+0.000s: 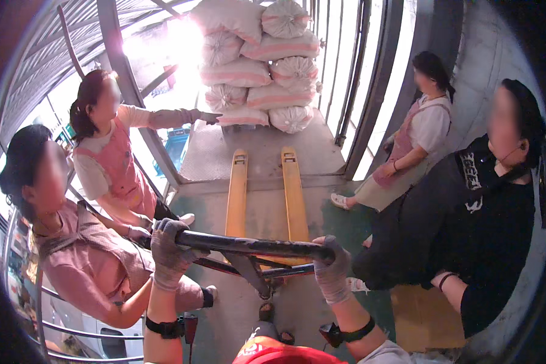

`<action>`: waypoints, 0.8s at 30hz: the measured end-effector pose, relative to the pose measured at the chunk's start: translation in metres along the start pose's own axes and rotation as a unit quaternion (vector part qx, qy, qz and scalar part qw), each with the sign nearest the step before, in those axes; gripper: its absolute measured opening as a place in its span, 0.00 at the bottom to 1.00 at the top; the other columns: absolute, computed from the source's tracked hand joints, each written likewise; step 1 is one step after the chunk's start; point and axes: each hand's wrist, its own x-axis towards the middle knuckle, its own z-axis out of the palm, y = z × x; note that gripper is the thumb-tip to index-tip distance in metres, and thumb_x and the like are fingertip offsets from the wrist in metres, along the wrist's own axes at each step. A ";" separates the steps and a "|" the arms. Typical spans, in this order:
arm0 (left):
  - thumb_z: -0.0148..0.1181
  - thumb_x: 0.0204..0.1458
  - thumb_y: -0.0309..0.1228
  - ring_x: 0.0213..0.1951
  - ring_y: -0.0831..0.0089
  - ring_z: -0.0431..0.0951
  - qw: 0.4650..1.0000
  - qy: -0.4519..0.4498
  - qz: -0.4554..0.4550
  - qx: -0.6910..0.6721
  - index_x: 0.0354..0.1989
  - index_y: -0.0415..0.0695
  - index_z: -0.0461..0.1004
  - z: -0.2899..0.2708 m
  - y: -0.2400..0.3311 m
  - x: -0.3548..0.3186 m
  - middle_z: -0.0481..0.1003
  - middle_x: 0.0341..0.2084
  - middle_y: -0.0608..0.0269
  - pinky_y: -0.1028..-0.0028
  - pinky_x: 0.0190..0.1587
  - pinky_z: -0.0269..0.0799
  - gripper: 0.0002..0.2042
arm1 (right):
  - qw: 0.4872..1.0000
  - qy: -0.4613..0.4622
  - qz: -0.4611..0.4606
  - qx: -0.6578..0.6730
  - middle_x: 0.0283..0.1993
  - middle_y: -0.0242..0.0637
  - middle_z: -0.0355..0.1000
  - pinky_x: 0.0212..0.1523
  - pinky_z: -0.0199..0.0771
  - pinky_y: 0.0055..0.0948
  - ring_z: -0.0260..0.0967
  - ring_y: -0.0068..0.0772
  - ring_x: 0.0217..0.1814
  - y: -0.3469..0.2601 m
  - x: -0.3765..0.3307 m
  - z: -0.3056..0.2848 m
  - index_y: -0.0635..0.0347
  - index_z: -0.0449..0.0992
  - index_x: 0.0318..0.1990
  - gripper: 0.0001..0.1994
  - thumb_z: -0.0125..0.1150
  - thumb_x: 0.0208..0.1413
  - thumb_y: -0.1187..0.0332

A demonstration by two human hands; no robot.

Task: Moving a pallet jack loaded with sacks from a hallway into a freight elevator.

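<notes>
Pallet truck [295,206], grey-green floor [265,203], pale side wall [488,57]

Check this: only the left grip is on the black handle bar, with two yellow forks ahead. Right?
Not only the left grip: the head view shows the right grip on the black handle bar too. The two yellow forks are ahead.

Pallet-truck handle [255,244] held crosswise at near centre, two forks [236,200] stretched beyond it, their tips set over the near edge of a platform [209,155], sacks [236,71] stacked farther back on it, two people [118,164] placed left, two others [421,130] right, cardboard [428,315] laid lower right.
</notes>
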 end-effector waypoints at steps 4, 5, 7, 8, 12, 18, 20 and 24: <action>0.70 0.20 0.53 0.31 0.58 0.72 1.000 -0.002 0.001 0.021 0.30 0.45 0.67 0.008 0.011 0.013 0.72 0.28 0.58 0.63 0.38 0.68 0.31 | 0.998 0.022 -0.017 -0.052 0.25 0.38 0.71 0.30 0.69 0.23 0.71 0.29 0.27 0.004 0.010 -0.005 0.61 0.71 0.29 0.04 0.54 0.45 0.78; 0.70 0.23 0.53 0.33 0.57 0.73 1.000 -0.007 0.000 0.027 0.30 0.46 0.67 0.009 0.009 0.013 0.71 0.26 0.58 0.63 0.39 0.69 0.29 | 0.998 0.018 0.015 -0.051 0.25 0.37 0.71 0.31 0.69 0.23 0.71 0.29 0.28 0.004 0.011 -0.007 0.61 0.71 0.29 0.03 0.54 0.44 0.78; 0.70 0.25 0.52 0.33 0.57 0.73 0.999 0.009 0.020 0.045 0.29 0.46 0.67 0.015 0.003 0.013 0.71 0.26 0.58 0.63 0.40 0.69 0.28 | 0.999 0.021 0.009 -0.048 0.25 0.37 0.71 0.31 0.69 0.23 0.71 0.28 0.28 0.009 0.008 -0.007 0.61 0.71 0.28 0.03 0.54 0.44 0.78; 0.70 0.27 0.52 0.33 0.57 0.73 0.997 0.021 0.043 0.064 0.29 0.47 0.67 0.016 0.003 0.016 0.70 0.25 0.58 0.63 0.40 0.69 0.26 | 0.999 0.029 0.006 -0.043 0.26 0.36 0.71 0.31 0.68 0.23 0.71 0.27 0.29 0.012 0.008 -0.008 0.61 0.71 0.28 0.03 0.55 0.44 0.78; 0.69 0.34 0.42 0.25 0.59 0.70 0.991 0.086 0.035 0.096 0.26 0.48 0.66 0.029 -0.002 0.009 0.67 0.18 0.62 0.64 0.30 0.66 0.18 | 0.998 0.049 -0.006 -0.040 0.26 0.34 0.71 0.31 0.68 0.23 0.69 0.24 0.29 0.014 0.003 -0.012 0.62 0.71 0.28 0.02 0.56 0.44 0.77; 0.68 0.40 0.32 0.17 0.63 0.66 0.980 0.171 0.028 0.097 0.20 0.48 0.66 0.038 0.003 0.006 0.64 0.14 0.63 0.67 0.20 0.60 0.12 | 0.996 0.065 -0.003 -0.058 0.27 0.35 0.71 0.31 0.69 0.26 0.69 0.31 0.26 0.023 -0.002 -0.017 0.58 0.70 0.28 0.02 0.56 0.47 0.74; 0.67 0.41 0.32 0.17 0.63 0.66 0.978 0.181 0.024 0.104 0.20 0.48 0.66 0.040 0.004 -0.001 0.64 0.14 0.63 0.68 0.20 0.60 0.12 | 0.996 0.087 -0.001 -0.024 0.26 0.35 0.71 0.30 0.69 0.27 0.69 0.31 0.26 0.032 -0.011 -0.017 0.57 0.69 0.27 0.02 0.57 0.47 0.73; 0.67 0.40 0.29 0.18 0.63 0.67 0.980 0.176 0.022 0.089 0.20 0.47 0.67 0.035 0.014 -0.007 0.65 0.14 0.63 0.69 0.21 0.61 0.11 | 0.994 0.071 -0.019 -0.080 0.25 0.36 0.71 0.28 0.69 0.29 0.70 0.33 0.26 0.030 -0.019 -0.025 0.57 0.69 0.28 0.03 0.57 0.47 0.71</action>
